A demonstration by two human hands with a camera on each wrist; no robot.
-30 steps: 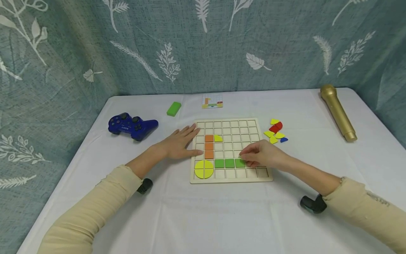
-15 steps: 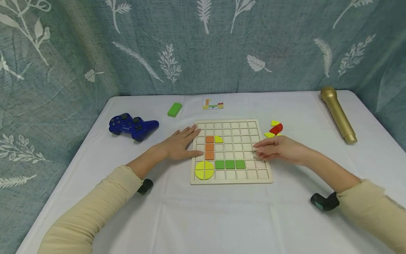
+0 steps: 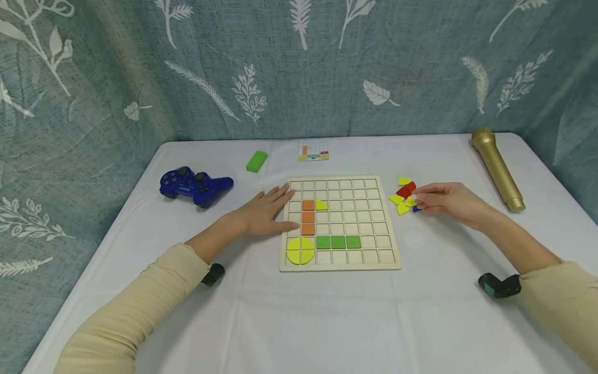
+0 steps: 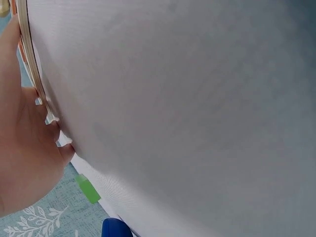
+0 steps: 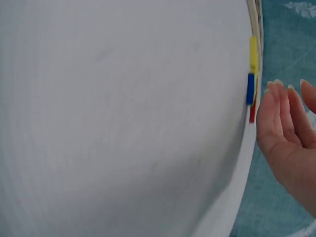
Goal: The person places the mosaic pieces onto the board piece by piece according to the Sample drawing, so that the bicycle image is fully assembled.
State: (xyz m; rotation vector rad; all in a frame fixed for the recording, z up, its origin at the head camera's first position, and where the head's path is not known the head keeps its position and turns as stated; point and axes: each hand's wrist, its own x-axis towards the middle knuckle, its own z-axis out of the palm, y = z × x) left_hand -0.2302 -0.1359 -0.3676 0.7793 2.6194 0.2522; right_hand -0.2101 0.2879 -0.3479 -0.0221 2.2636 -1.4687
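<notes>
flanking the gridded board (image 3: 343, 218) are two hands (image 3: 267, 212) (image 3: 448, 200).

- A broad table (image 3: 261, 322) with rounded far corners, covered by a plain white cloth (image 3: 355, 332) with faint creases.
- A blue-green fabric backdrop (image 3: 327, 78) printed with white leaves and sprigs (image 3: 249, 93), behind the table and along its left and right sides, loosely folded.
- Soft, diffuse light, casting blurred shadows on the cloth.

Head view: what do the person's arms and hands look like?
The left sleeve and right sleeve are beige and wrinkled, leaving the left hand and right hand bare. A black left device and black right device show beside the sleeves, the right with a teal patch. No cables show.
</notes>
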